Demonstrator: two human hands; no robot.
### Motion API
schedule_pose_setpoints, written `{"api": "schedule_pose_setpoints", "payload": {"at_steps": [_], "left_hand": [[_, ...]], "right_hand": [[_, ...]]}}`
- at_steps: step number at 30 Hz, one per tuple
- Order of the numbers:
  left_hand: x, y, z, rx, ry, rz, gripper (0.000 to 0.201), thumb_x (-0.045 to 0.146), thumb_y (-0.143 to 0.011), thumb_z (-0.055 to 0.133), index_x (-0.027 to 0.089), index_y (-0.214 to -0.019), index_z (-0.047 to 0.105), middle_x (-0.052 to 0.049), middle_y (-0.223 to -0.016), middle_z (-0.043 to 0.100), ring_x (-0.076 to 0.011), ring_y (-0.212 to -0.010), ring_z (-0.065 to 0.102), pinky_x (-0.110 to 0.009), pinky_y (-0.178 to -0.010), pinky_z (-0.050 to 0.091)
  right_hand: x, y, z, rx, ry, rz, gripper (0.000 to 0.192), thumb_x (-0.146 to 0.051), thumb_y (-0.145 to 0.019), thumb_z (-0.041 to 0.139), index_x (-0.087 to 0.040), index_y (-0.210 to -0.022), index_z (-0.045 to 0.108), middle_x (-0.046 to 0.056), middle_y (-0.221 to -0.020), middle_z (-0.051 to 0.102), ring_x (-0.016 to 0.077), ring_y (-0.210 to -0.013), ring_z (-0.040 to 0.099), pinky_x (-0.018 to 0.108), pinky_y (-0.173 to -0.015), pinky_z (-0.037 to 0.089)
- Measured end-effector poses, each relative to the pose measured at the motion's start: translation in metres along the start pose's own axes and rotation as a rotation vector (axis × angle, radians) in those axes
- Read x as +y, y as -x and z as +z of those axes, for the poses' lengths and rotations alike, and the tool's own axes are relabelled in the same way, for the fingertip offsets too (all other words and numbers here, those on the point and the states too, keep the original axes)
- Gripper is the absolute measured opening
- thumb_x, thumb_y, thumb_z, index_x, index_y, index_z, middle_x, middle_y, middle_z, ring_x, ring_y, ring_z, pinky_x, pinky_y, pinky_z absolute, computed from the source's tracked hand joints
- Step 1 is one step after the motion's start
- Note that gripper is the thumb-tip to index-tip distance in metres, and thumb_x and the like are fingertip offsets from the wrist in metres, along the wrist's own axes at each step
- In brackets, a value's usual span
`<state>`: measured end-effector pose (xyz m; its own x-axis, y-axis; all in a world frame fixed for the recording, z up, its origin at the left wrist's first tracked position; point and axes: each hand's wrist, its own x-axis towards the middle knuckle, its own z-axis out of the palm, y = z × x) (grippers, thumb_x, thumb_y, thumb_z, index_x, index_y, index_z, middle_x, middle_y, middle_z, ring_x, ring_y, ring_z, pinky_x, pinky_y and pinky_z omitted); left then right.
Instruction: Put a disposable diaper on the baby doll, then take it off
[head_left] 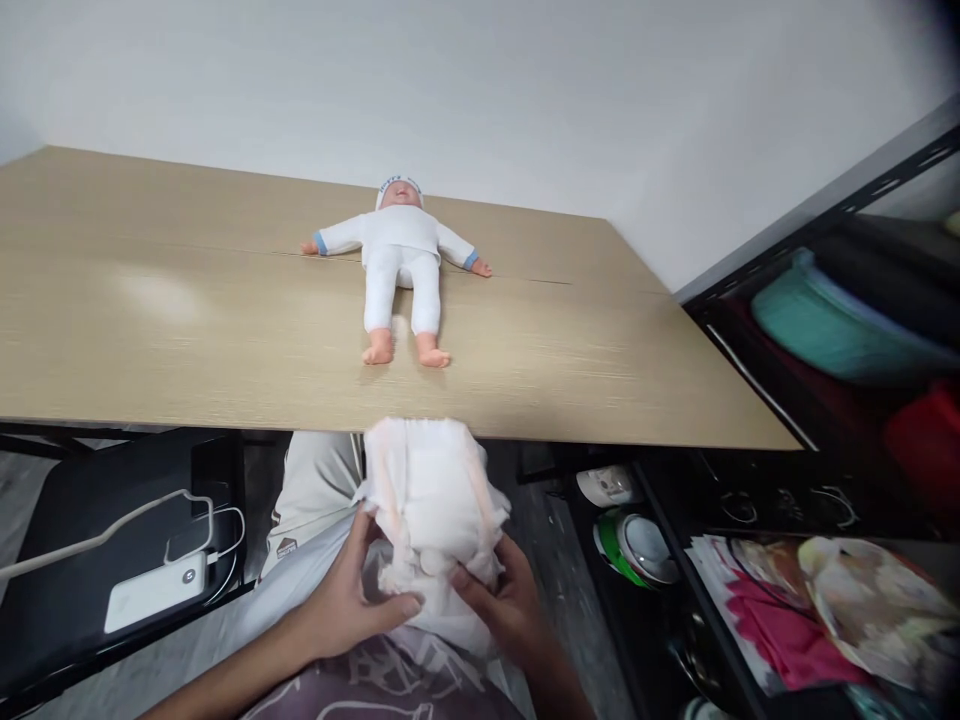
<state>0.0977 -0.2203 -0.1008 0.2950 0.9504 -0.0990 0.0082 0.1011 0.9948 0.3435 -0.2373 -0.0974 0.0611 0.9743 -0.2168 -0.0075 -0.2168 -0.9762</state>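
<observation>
"Diaper (435,490): where is it, and what are your hands doing with it?"

"You have it between both hands, above your lap, at the near side of the tabletop (187,340). Your left hand (341,605) grasps its left side, thumb laid along the near part; your right hand (506,600) grasps the right side, thumb pressing on the soft front. From this angle its upper end overlaps the tabletop's edge, so you cannot tell whether they touch."

"How does its material look to you?"

"You see soft, white, padded stuff, puffed in the middle, with pale peach bands down both sides and crinkled, ruffled edges. The top end is nearly straight, and the near part bunches into folds around your thumbs."

"And what lies beyond your hands?"

"You face a doll (401,240) on its back, well apart from them, arms spread wide, bare feet toward you. Its white suit looks like smooth cloth with blue cuffs, and its feet are rounded and smooth. The tabletop is tan, with a fine streaky grain and a soft sheen."

"What sits to your left?"

"A flat, white, rounded-corner device (154,595) with a cable plugged in, resting on a black seat (64,510)."
</observation>
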Motion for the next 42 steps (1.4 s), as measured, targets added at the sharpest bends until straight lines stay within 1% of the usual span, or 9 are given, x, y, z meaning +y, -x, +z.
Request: {"api": "schedule_pose_setpoints", "payload": {"at_steps": [4, 8, 12, 17, 25, 29, 33, 38, 42], "left_hand": [[0.007, -0.012, 0.009, 0.021, 0.167, -0.144, 0.082, 0.064, -0.094, 0.091, 0.02, -0.158, 0.066, -0.019, -0.161, 0.073, -0.0395, -0.151, 0.069, -0.049, -0.128, 0.057], [0.018, -0.028, 0.014, 0.182, 0.267, -0.19, 0.084, 0.072, -0.09, 0.093, 0.018, -0.152, 0.072, -0.019, -0.155, 0.077, -0.043, -0.15, 0.07, -0.054, -0.129, 0.058], [0.016, -0.034, 0.013, 0.204, 0.331, -0.261, 0.088, 0.073, -0.083, 0.098, 0.017, -0.147, 0.075, -0.019, -0.151, 0.08, -0.045, -0.151, 0.07, -0.057, -0.129, 0.058], [0.01, -0.033, 0.014, 0.179, 0.33, -0.316, 0.09, 0.076, -0.078, 0.099, 0.017, -0.142, 0.077, -0.019, -0.155, 0.078, -0.0445, -0.155, 0.067, -0.055, -0.133, 0.054], [0.007, -0.031, 0.013, 0.155, 0.282, -0.319, 0.085, 0.078, -0.084, 0.095, 0.018, -0.142, 0.078, -0.018, -0.156, 0.077, -0.0438, -0.155, 0.067, -0.057, -0.135, 0.051], [0.009, -0.03, 0.013, 0.15, 0.29, -0.317, 0.088, 0.078, -0.085, 0.095, 0.019, -0.148, 0.077, -0.018, -0.157, 0.077, -0.044, -0.156, 0.066, -0.057, -0.136, 0.05], [0.009, -0.03, 0.012, 0.157, 0.318, -0.334, 0.089, 0.077, -0.084, 0.095, 0.018, -0.148, 0.077, -0.018, -0.155, 0.078, -0.0447, -0.155, 0.067, -0.057, -0.133, 0.053], [0.009, -0.033, 0.014, 0.178, 0.32, -0.323, 0.081, 0.073, -0.086, 0.095, 0.019, -0.144, 0.079, -0.017, -0.153, 0.079, -0.0431, -0.157, 0.066, -0.056, -0.134, 0.052], [0.012, -0.039, 0.018, 0.187, 0.304, -0.302, 0.079, 0.075, -0.084, 0.095, 0.02, -0.138, 0.081, -0.017, -0.15, 0.081, -0.0433, -0.155, 0.068, -0.056, -0.133, 0.053]], "right_hand": [[-0.04, -0.035, 0.03, -0.085, 0.03, -0.152, 0.055, -0.067, -0.096, 0.088, -0.02, -0.126, 0.083, 0.014, -0.124, 0.088, 0.0325, -0.114, 0.086, 0.04, -0.099, 0.071], [-0.047, -0.058, 0.042, -0.054, 0.139, -0.237, 0.046, -0.06, -0.102, 0.081, -0.019, -0.122, 0.08, 0.011, -0.115, 0.087, 0.028, -0.105, 0.082, 0.034, -0.092, 0.067], [-0.029, -0.061, 0.035, -0.019, 0.216, -0.225, 0.041, -0.062, -0.105, 0.075, -0.021, -0.106, 0.075, 0.006, -0.101, 0.082, 0.0245, -0.095, 0.076, 0.03, -0.085, 0.062], [-0.015, -0.065, 0.023, -0.037, 0.144, -0.157, 0.048, -0.069, -0.106, 0.07, -0.022, -0.118, 0.076, 0.01, -0.116, 0.085, 0.0281, -0.108, 0.08, 0.037, -0.098, 0.064], [-0.045, -0.109, 0.008, 0.045, -0.209, -0.076, 0.057, -0.069, -0.095, 0.085, -0.029, -0.136, 0.079, 0.01, -0.145, 0.083, 0.0321, -0.139, 0.078, 0.05, -0.124, 0.062], [-0.054, -0.14, 0.0, 0.196, -0.231, -0.159, 0.063, -0.067, -0.087, 0.093, -0.024, -0.13, 0.076, 0.011, -0.135, 0.086, 0.0299, -0.127, 0.082, 0.048, -0.117, 0.065], [-0.059, -0.17, -0.018, 0.404, -0.11, -0.294, 0.065, -0.065, -0.084, 0.093, -0.021, -0.128, 0.074, 0.006, -0.108, 0.083, 0.0239, -0.101, 0.08, 0.04, -0.095, 0.067], [-0.07, -0.17, -0.028, 0.605, 0.143, -0.497, 0.053, -0.055, -0.094, 0.086, -0.02, -0.131, 0.073, 0.007, -0.107, 0.079, 0.0232, -0.099, 0.077, 0.041, -0.096, 0.063], [-0.086, -0.141, 0.004, 0.418, 0.489, -0.727, 0.032, -0.048, -0.114, 0.066, -0.024, -0.133, 0.077, 0.012, -0.125, 0.083, 0.0286, -0.117, 0.077, 0.051, -0.113, 0.06]]}}
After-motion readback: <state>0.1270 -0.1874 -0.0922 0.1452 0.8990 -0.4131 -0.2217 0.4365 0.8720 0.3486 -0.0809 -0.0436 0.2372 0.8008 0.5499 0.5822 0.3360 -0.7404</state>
